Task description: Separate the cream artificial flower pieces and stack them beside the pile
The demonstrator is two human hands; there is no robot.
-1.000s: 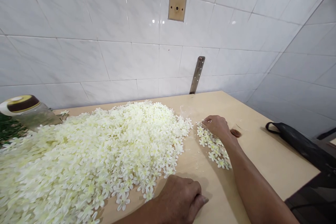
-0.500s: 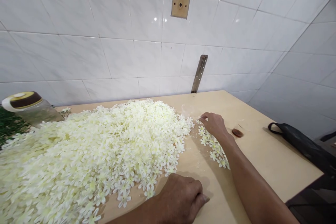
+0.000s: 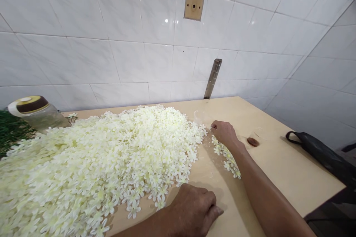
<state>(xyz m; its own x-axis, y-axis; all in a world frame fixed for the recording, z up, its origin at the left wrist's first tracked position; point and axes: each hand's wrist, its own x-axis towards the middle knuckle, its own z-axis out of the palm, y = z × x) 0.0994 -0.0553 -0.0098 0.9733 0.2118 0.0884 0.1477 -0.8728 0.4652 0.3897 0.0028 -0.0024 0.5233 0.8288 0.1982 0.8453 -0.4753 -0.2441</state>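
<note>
Hundreds of small cream-white fabric flowers [image 3: 111,159] lie heaped across the left and middle of the wooden table [image 3: 278,170], the pile running from a jar with a brown-and-yellow lid [image 3: 36,113] at the far left to past the table's centre. They look thin and light, five-petalled, with a faint yellow tinge, and they overlap loosely. At the heap's near edge the left hand [image 3: 194,209] rests knuckles-up on the wood, fingers curled under; I cannot tell whether anything is inside it. Further right, across a bare strip, a short row of separated flowers [image 3: 226,157] lies flat along the forearm. It is only a small share, so by the look of it the picking-out is barely begun and nearly the whole pile is left. At the row's far end the right hand [image 3: 224,133] sits palm-down, fingertips drawn together near the heap's edge; whether they pinch a flower is hidden. Just beyond it lies a small brown disc [image 3: 253,141], and a black bag [image 3: 319,152] sits off the table's right edge.
</note>
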